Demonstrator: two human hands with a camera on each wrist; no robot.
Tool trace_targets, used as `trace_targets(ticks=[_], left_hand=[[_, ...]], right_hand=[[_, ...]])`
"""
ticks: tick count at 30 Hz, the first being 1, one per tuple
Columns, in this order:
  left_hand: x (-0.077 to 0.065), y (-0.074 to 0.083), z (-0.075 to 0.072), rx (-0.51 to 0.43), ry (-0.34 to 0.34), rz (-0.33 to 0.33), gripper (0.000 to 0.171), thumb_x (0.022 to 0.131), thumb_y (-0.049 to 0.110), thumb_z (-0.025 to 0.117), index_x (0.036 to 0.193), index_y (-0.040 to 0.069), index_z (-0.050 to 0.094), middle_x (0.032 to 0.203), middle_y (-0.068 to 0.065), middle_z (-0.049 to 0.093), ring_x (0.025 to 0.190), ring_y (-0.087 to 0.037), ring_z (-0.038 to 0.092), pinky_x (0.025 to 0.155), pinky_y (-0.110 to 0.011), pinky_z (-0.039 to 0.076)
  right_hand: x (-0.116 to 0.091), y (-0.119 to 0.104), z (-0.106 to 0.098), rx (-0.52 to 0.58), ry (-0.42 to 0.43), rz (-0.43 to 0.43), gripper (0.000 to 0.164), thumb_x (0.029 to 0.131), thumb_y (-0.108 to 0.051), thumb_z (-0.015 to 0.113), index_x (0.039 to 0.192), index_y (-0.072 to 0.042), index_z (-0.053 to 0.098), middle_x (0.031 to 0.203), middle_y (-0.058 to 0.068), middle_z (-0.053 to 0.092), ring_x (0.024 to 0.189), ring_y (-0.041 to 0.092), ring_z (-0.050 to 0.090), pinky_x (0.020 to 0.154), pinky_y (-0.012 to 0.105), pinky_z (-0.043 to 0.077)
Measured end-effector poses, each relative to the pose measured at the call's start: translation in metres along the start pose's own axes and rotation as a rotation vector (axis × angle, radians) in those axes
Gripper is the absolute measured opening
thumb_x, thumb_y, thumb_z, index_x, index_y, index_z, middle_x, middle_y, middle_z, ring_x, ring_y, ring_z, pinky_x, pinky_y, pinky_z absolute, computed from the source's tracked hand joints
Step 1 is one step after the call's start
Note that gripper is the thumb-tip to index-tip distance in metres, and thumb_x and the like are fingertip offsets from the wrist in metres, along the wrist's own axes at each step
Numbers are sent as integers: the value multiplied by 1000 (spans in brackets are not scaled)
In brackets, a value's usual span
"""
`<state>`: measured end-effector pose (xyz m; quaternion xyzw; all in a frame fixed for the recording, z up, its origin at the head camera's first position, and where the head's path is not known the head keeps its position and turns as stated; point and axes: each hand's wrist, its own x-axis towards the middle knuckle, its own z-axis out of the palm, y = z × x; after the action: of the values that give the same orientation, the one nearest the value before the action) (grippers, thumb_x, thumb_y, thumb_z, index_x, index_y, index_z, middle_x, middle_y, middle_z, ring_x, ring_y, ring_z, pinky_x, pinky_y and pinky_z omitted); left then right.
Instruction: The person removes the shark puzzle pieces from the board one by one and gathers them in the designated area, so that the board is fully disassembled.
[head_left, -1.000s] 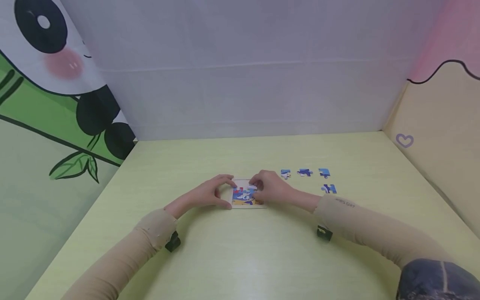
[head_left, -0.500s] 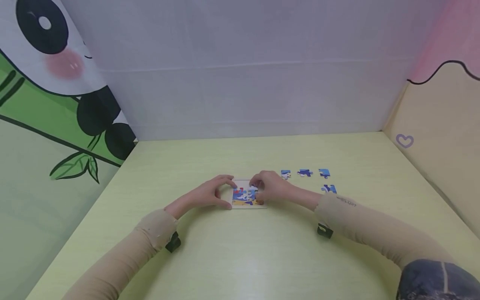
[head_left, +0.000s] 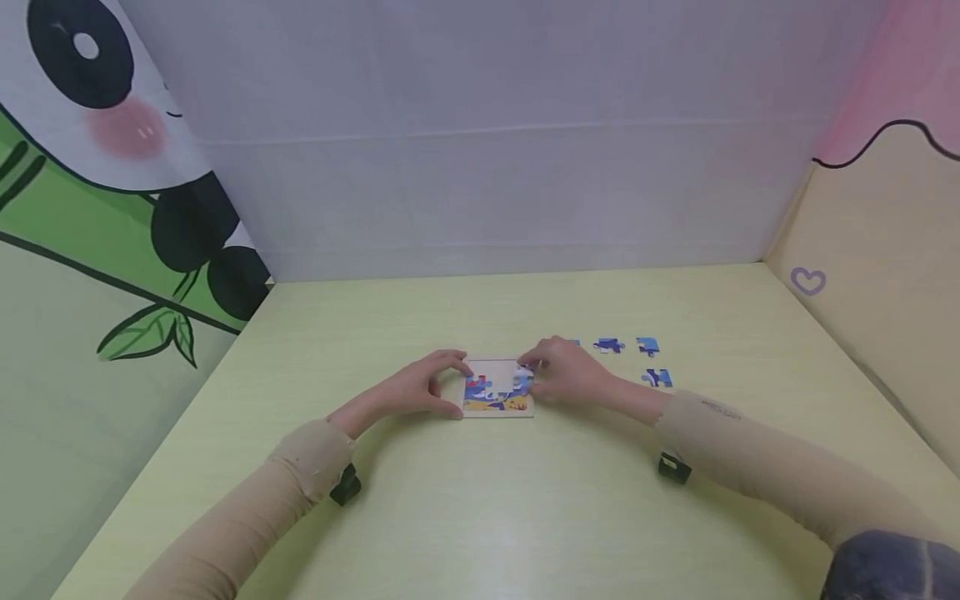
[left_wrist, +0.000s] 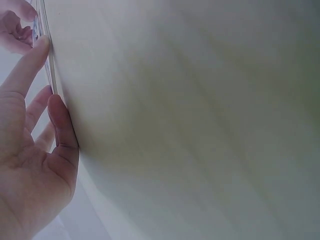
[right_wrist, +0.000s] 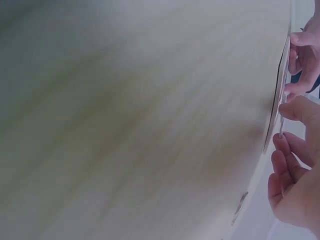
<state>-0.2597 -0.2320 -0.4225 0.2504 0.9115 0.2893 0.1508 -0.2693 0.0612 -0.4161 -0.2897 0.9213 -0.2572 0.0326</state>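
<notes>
Hiding part of one of four loose pieces [head_left: 610, 345]: the right hand [head_left: 567, 372].

flat, part-filled puzzle board [head_left: 491, 367], pinched piece [right_wrist: 281, 124], loose blue pieces [head_left: 609, 345] rightward

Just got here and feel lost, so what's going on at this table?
A person is working on a jigsaw. Their left hand grips the board at its left side, while the right hand pinches a piece at the board's right side; whether it is seated I can't tell. The board's lower part is filled, its upper part mostly bare. Four loose pieces lie on the table to the right, one partly hidden by the right hand.
</notes>
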Motion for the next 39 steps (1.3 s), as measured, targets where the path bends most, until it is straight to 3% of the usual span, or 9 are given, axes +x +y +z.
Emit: trace_targets(ticks=[7, 24, 33, 39], left_hand=[[-1, -1, -1, -3, -4, 5, 59, 78, 34, 85, 130, 24, 59, 161, -7, 31, 70, -11, 52, 67, -22, 46], [-5, 3, -2, -14, -9, 2, 58, 79, 33, 84, 130, 23, 59, 161, -7, 31, 72, -12, 51, 68, -22, 45], [-6, 4, -4, -17, -15, 5, 59, 78, 33, 84, 130, 23, 58, 162, -7, 30, 72, -12, 51, 69, -22, 45], [-5, 5, -4, -7, -16, 9, 59, 79, 33, 84, 131, 22, 58, 161, -9, 30, 71, -12, 51, 68, -22, 45]], right_hand=[[-12, 16, -11, 26, 24, 44, 44, 79, -22, 81, 121, -13, 71, 102, -4, 72, 93, 14, 58, 81, 29, 46], [-45, 46, -35, -21, 19, 30, 38, 79, -14, 80, 117, -12, 73, 106, 1, 74, 96, 17, 61, 80, 30, 47], [-60, 60, -54, 13, -43, 7, 35, 80, -8, 76, 115, -7, 73, 105, 2, 73, 98, 19, 63, 85, 35, 52], [-65, 70, -61, -10, -68, 4, 35, 81, -12, 78, 116, -9, 72, 105, 1, 72, 98, 18, 61, 88, 37, 51]])
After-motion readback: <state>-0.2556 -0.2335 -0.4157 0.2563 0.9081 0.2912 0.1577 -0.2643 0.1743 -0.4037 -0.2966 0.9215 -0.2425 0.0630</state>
